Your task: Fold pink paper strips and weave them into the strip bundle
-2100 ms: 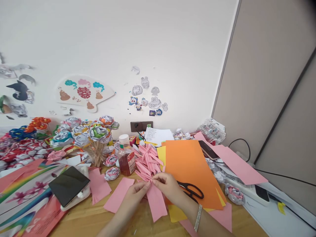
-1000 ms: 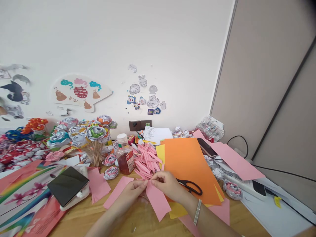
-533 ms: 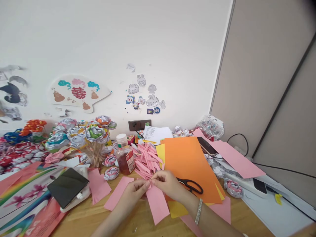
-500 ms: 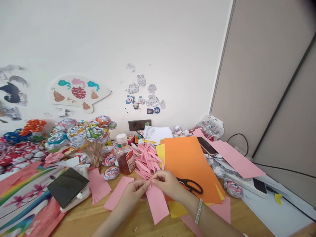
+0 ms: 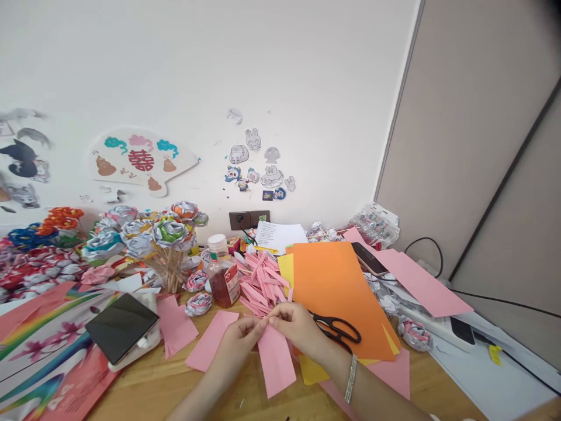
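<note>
A pink paper strip [image 5: 276, 363] hangs down over the wooden table from between my hands. My left hand [image 5: 242, 338] pinches its top edge between thumb and fingers. Close beside it, my right hand [image 5: 294, 325] pinches the same edge, the fingertips of both hands almost touching. Just behind my hands lies a heap of folded pink paper pieces [image 5: 263, 280]. Black-handled scissors [image 5: 339, 328] rest on an orange sheet [image 5: 333, 286], partly hidden by my right hand. Left of my left hand is another pink strip [image 5: 213, 339].
A bottle of reddish liquid [image 5: 222, 280] stands behind my left hand. Paper flowers on sticks [image 5: 169, 240] are bunched to its left. A dark tablet-like device [image 5: 121, 327] lies at the left. A power strip [image 5: 438, 330] and cables run along the right.
Both hands keep their pinch on the pink paper strip. Its lower end has swung slightly left. The whole view has shifted a little.
</note>
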